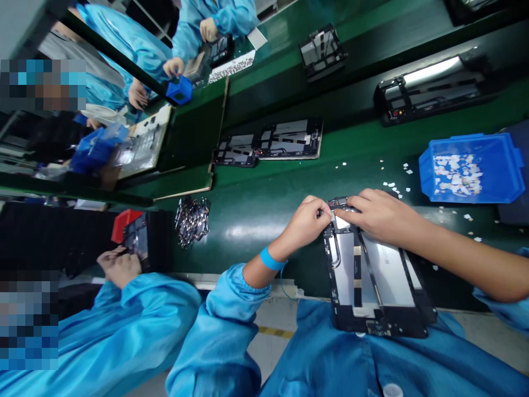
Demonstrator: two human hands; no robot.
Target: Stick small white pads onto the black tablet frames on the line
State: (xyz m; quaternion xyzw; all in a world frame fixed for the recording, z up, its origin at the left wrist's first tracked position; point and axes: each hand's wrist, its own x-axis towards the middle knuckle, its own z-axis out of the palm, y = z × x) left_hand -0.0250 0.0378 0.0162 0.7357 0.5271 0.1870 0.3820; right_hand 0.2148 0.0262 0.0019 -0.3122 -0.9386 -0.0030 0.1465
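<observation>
An opened tablet (384, 264) with its inner parts bared leans over the bench's near edge against my blue smock. At its upper left corner, my left hand (308, 223) is closed in a pinch with thumb and forefinger together. What it pinches is too small to make out. My right hand (378, 215) grips the tablet's upper edge, its fingertips close to my left fingers. The hand covers part of that edge. A blue wrist strap (270, 259) with a thin cord is on my left wrist.
Right of me stands a blue bin (496, 171) with small white pieces; loose scraps lie around it. A heap of small dark parts (192, 220) lies left. More opened tablets (289, 138) rest on the green bench (243, 209). A co-worker's hands (119, 266) work at far left; others sit opposite.
</observation>
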